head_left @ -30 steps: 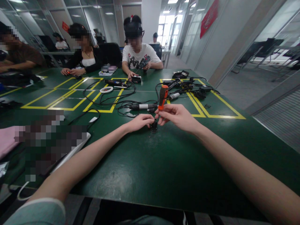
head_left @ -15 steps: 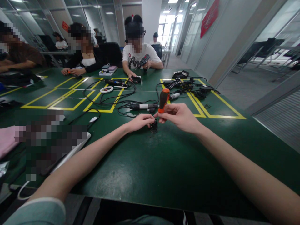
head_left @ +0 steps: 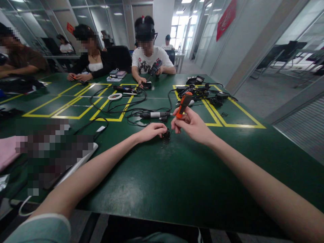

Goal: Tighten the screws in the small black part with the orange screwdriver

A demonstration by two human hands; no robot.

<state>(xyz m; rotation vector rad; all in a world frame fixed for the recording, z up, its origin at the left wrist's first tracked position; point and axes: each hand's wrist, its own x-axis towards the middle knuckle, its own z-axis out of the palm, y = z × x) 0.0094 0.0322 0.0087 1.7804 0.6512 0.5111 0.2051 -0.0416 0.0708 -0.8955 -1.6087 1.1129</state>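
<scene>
My right hand is closed around a screwdriver with an orange and black handle, which leans to the right, its tip pointing down toward a small black round part on the green table. My left hand rests on the table with its fingers pinched against the left side of that black part, holding it in place. The two hands are almost touching above the part.
Black cables and a black and silver tool lie just beyond my hands among yellow tape lines. A white ring lies further back, and black gear at the far right. Other people sit along the far and left edges.
The screwdriver handle has tilted from nearly upright to leaning right, and my right hand has shifted slightly right. My left hand and the black part have stayed put.
</scene>
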